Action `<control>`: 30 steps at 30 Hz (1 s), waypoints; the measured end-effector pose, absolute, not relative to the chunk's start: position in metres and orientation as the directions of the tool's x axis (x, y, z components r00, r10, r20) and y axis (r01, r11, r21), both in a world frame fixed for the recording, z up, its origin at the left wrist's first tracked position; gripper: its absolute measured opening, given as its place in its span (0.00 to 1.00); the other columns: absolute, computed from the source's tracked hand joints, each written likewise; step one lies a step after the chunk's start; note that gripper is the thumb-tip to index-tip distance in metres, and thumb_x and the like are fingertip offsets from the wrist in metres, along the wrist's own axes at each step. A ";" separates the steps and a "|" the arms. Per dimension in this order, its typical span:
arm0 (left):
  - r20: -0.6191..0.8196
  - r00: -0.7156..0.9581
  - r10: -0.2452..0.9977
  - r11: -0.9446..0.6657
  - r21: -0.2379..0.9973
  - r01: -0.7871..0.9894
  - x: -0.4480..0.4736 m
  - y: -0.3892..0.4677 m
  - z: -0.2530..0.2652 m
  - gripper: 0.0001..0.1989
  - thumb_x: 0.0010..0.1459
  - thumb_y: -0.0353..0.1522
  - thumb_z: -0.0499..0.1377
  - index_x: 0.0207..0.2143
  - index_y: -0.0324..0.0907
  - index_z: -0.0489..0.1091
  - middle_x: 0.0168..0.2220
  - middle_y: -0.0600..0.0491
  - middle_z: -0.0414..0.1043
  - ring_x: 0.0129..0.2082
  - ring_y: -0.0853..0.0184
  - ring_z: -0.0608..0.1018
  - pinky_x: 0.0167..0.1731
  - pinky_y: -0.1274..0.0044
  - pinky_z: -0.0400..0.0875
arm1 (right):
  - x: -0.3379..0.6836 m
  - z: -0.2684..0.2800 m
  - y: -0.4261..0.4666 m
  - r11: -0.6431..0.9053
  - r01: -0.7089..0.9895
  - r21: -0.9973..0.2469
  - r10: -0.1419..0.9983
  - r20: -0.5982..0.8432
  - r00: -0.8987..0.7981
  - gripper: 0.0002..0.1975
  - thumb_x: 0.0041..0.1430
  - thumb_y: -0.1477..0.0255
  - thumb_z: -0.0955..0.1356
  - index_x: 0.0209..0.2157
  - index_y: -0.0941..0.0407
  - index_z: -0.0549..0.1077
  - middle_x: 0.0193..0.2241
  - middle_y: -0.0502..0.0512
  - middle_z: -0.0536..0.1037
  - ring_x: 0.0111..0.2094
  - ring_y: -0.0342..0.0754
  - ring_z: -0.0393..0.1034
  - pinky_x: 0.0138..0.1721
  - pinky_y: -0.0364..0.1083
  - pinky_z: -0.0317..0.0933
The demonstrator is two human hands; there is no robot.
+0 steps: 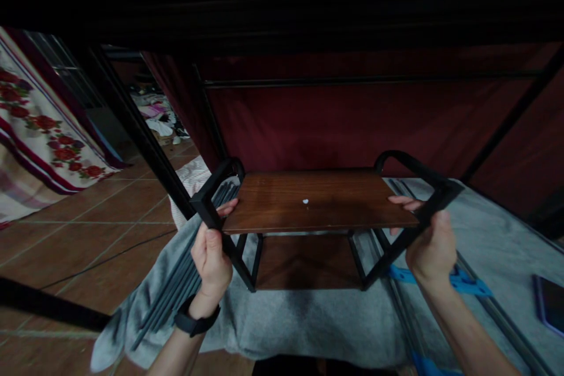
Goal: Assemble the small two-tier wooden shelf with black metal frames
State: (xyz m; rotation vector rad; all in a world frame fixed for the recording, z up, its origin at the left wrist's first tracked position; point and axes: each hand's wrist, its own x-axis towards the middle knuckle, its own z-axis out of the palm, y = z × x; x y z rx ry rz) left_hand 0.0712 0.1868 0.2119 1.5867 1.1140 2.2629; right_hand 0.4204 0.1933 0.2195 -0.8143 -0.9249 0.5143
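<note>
A small two-tier shelf (282, 202) with brown wood-look boards and a black frame stands on a grey blanket (308, 317). My left hand (214, 252) is closed around the frame at the shelf's left side, thumb in front and fingers reaching to the upper board. On the opposite side my right hand (432, 247) grips the black frame, its fingertips behind the post near the board's right end. A small white spot (305, 201) shows on the upper board. The lower board (308, 261) lies partly in shadow beneath.
Grey rods (176, 282) lie left of the shelf. Rods with blue connectors (471, 285) lie to the right, near a phone (550, 302). Black posts (141, 135) and a dark overhead surface surround the blanket. Dark red cloth (330, 123) hangs behind; tiled floor (88, 241) is left.
</note>
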 end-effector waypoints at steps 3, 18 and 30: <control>0.723 -0.465 0.511 -0.704 0.663 0.256 0.071 0.182 0.210 0.19 0.69 0.44 0.52 0.46 0.44 0.78 0.52 0.47 0.80 0.56 0.55 0.78 0.63 0.63 0.68 | 0.422 0.217 0.194 0.647 -0.034 -0.761 0.639 0.518 0.569 0.16 0.67 0.55 0.64 0.39 0.52 0.74 0.42 0.55 0.80 0.42 0.53 0.75 0.38 0.50 0.69; 0.398 -0.622 0.674 -0.539 0.841 -0.046 0.051 0.166 0.210 0.11 0.54 0.41 0.71 0.37 0.46 0.78 0.33 0.57 0.76 0.32 0.71 0.74 0.37 0.79 0.74 | 0.465 0.201 0.180 0.517 -0.024 -0.856 0.762 0.447 0.470 0.14 0.57 0.58 0.76 0.38 0.53 0.78 0.35 0.49 0.77 0.40 0.48 0.70 0.49 0.47 0.61; 0.401 -0.602 0.691 -0.513 0.858 -0.017 0.049 0.159 0.219 0.16 0.50 0.43 0.73 0.40 0.48 0.79 0.37 0.57 0.79 0.35 0.70 0.76 0.43 0.77 0.74 | 0.478 0.215 0.172 0.459 0.378 -0.804 0.772 0.571 0.279 0.14 0.69 0.54 0.66 0.38 0.50 0.73 0.33 0.49 0.74 0.37 0.50 0.68 0.41 0.47 0.61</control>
